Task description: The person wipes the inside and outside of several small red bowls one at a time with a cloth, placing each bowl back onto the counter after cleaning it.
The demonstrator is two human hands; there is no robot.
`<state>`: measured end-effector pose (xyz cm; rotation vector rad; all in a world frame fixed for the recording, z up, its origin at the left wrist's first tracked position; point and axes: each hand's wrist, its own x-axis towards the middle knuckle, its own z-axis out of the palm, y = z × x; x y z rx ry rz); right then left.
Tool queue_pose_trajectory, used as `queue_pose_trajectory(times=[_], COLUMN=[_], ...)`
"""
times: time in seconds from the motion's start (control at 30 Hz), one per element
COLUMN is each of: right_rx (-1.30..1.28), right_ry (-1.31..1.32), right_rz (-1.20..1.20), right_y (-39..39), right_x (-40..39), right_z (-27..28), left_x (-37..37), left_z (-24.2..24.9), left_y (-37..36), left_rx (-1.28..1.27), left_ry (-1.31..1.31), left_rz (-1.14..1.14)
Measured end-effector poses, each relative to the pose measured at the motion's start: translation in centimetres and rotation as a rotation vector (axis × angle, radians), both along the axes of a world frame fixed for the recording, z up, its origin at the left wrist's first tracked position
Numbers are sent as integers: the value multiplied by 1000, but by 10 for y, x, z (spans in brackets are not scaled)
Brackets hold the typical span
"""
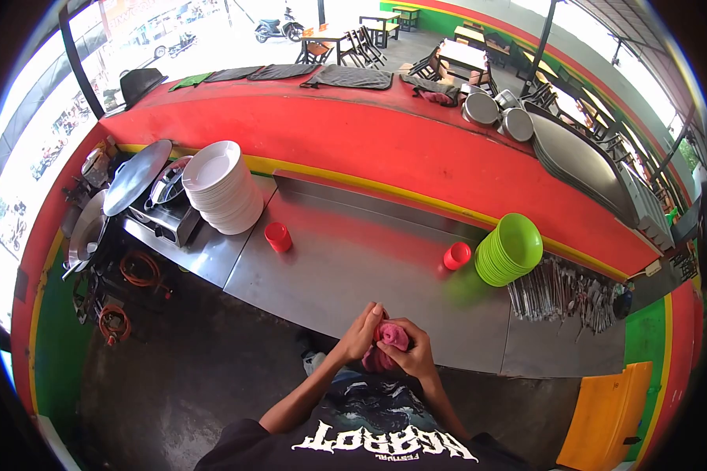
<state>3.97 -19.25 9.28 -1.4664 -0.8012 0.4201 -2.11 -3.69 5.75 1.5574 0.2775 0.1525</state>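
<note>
In front of my chest, over the near edge of the steel counter, my two hands are together around a bunched pink cloth. My left hand presses on it from the left, fingers held together and pointing up. From the other side my right hand grips the cloth with bent fingers. A sliver of red shows between the hands; what it belongs to is mostly hidden. Farther back on the counter stand a red cup to the left and another red cup to the right.
White plates are stacked at the left, near a gas stove. Green bowls and many pieces of cutlery occupy the right side. A red ledge runs behind, carrying metal pots and trays.
</note>
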Motion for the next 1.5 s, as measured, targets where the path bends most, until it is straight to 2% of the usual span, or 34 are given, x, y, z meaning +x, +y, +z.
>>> queue_pose_trajectory(times=[0.43, 0.53, 0.63, 0.73, 0.83, 0.93, 1.03, 1.13, 1.23, 1.33, 1.43, 1.5], right_rx=[11, 11, 75, 116, 80, 49, -2, -19, -1, 65, 104, 88], right_ry=[5, -1, 128, 277, 106, -172, -183, -136, -120, -48, -42, -154], right_rz=[24, -1, -41, -171, -260, -225, -111, -25, 41, 32, -47, -53], right_y=[-4, -2, 1, 8, 15, 16, 16, 15, 18, 22, 26, 28], right_x=[2, 0, -4, -9, -12, -9, -10, -13, -12, -13, -15, -12], right_z=[-2, 4, 1, -5, -7, -10, -8, -2, 0, -3, -6, -5], left_x=[2, 2, 3, 0, -1, -4, -4, -6, -10, -12, -10, -10], left_z=[-4, -3, -5, 8, 8, 11, 10, -4, -3, -2, 1, -4], left_y=[-5, -5, -4, -2, 1, 7, 11, 10, 8, 8, 3, 6], left_rx=[-84, 2, 198, 251, 203, 163, 192, 70, 72, 33, 111, 72], left_ry=[11, 9, -51, 32, 28, 70, -47, -28, -13, 23, -38, -36], left_rz=[-1, 10, -9, -96, -108, -114, -10, 94, 158, 141, 157, 120])
